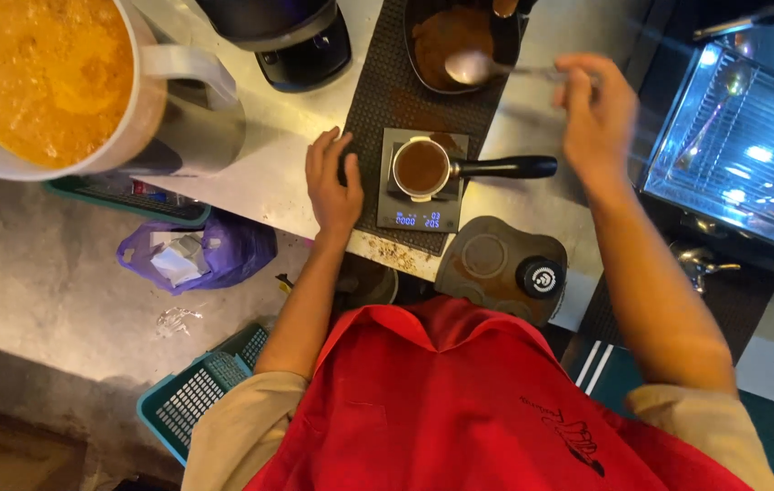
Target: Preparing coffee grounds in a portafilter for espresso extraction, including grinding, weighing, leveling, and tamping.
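Portafilter: black-handled metal portafilter (423, 167) sits on small digital scale (421, 182), basket filled with brown grounds.
Right hand (598, 114): fingers pinch long metal spoon (471, 66), empty, over dark bowl of grounds (449, 35).
Left hand (333, 178): fingers open, flat on table (264, 173) beside scale.

**Spoon up over the grounds, portafilter on the scale**

Right hand (596, 114) grips a metal spoon (478, 66), its bowl hanging over the dark tray of coffee grounds (446, 36) at the counter's far edge. Left hand (332, 182) lies flat on the black rubber mat (378, 100), touching the left side of the digital scale (419, 214). On that scale sits a portafilter (423, 166) filled with brown grounds, black handle pointing right. Near the counter's front edge, a tamping mat (487, 264) carries a black tamper (540, 275). Far left, a white jug of orange liquid (50, 82).
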